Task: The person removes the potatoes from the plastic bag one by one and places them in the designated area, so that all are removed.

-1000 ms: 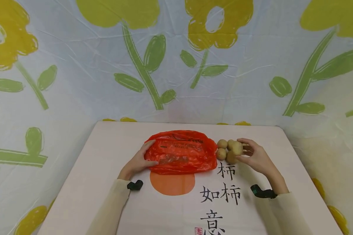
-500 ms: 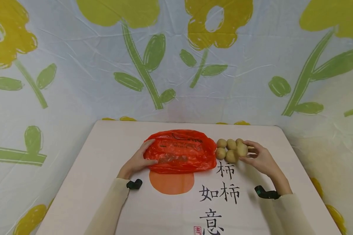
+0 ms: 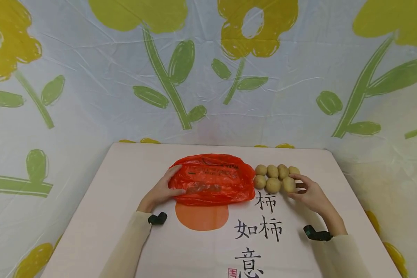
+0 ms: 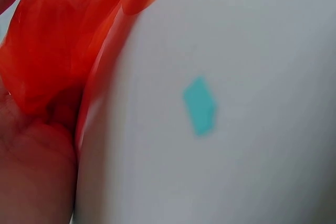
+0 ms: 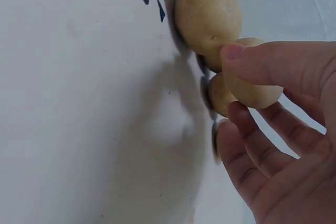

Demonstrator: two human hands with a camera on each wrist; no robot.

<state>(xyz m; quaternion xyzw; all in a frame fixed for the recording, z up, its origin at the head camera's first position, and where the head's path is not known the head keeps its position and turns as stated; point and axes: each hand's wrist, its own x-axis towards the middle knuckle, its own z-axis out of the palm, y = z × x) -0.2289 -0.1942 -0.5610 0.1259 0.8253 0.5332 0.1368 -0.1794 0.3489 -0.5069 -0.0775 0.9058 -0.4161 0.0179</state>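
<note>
A red plastic bag point(image 3: 212, 181) with dark print lies bulging on the table, its contents hidden. My left hand point(image 3: 161, 192) holds its left end, thumb on the near side and fingers farther back; the left wrist view has the red film point(image 4: 63, 40) against the palm. At the right, my right hand point(image 3: 309, 195) pinches a potato point(image 3: 289, 185) between thumb and fingertips. That potato is at the right end of the front row, beside another potato point(image 3: 273, 185). Behind it runs a back row of several potatoes point(image 3: 272, 171), close to the bag's right end.
The white table cover point(image 3: 180, 251) bears an orange disc point(image 3: 201, 217) and black brushed characters point(image 3: 258, 229). A flower-printed cloth point(image 3: 208, 77) hangs behind the table and at both sides.
My right hand has moved right and toward me with the potato, lowering it to the front row's end. Back-row potatoes that it covered now show. My left hand stays on the bag.
</note>
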